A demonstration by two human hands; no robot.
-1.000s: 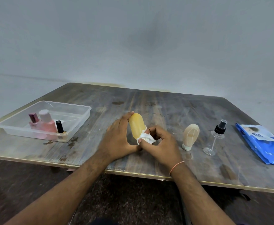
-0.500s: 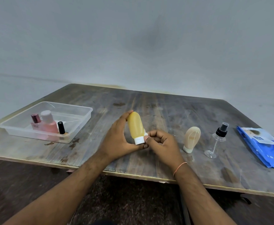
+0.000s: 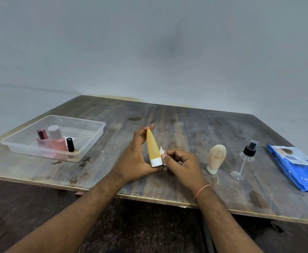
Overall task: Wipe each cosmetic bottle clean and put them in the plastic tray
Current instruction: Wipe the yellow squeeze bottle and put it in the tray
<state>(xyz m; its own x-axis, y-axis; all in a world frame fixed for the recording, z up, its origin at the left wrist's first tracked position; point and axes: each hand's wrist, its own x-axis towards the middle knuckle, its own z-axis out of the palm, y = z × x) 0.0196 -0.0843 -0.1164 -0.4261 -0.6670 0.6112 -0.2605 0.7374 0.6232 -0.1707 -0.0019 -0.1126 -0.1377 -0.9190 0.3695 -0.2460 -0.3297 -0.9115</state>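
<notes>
My left hand [image 3: 134,158] holds an orange tube [image 3: 152,147] with a white cap upright over the table's front middle, cap down. My right hand [image 3: 182,162] grips a small white wipe [image 3: 162,150] and presses it against the tube's lower right side. A clear plastic tray [image 3: 87,143] sits at the left with a pink bottle [image 3: 57,139], a small rose-capped bottle [image 3: 41,136] and a black-capped bottle [image 3: 70,144] inside. To the right stand a beige tube [image 3: 215,158] and a clear spray bottle [image 3: 244,159].
A blue wipes pack [image 3: 295,167] lies at the table's right edge. The worn wooden table [image 3: 177,123] ends close in front of me, with dark floor below. A grey wall rises behind.
The tube has turned in my left hand, now showing its narrow edge. My right hand's wipe slid from the tube's body down near the cap.
</notes>
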